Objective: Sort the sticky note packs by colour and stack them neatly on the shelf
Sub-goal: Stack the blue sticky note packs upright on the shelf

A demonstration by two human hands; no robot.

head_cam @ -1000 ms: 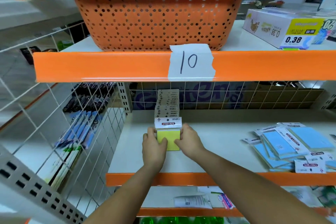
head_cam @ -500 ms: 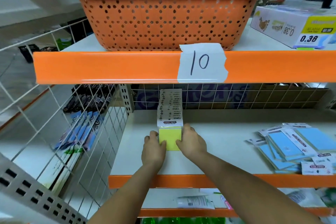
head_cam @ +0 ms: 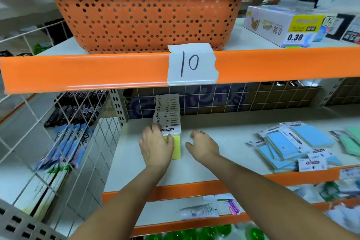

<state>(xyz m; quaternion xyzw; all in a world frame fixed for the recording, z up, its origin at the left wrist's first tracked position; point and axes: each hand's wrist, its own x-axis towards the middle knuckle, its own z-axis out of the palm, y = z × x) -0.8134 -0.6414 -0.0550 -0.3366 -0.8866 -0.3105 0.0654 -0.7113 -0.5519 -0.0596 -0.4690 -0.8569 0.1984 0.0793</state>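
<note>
Left hand: the left hand point(head_cam: 155, 147) lies palm down on the front yellow pack point(head_cam: 176, 150), fingers gently curved over its left part and its white header card, thumb resting on the yellow face
Right hand: the right hand point(head_cam: 202, 145) hovers just beside that pack on its right, apart from it, fingers loosely curled and holding nothing
Yellow packs: a row of yellow packs point(head_cam: 168, 112) runs from the back edge of the shelf point(head_cam: 224, 154) toward the front, near its left end, each header overlapping the next; the front pack lies flat
Blue packs: an untidy pile of blue packs point(head_cam: 292, 145) sits toward the shelf's right front edge, well apart from the yellow row
Green packs: green packs point(head_cam: 351, 142) lie at the far right, partly cut off
Above: an orange basket point(head_cam: 142, 9) stands on the upper shelf; a taped label point(head_cam: 191, 63) reading 10 is on its orange front edge
</note>
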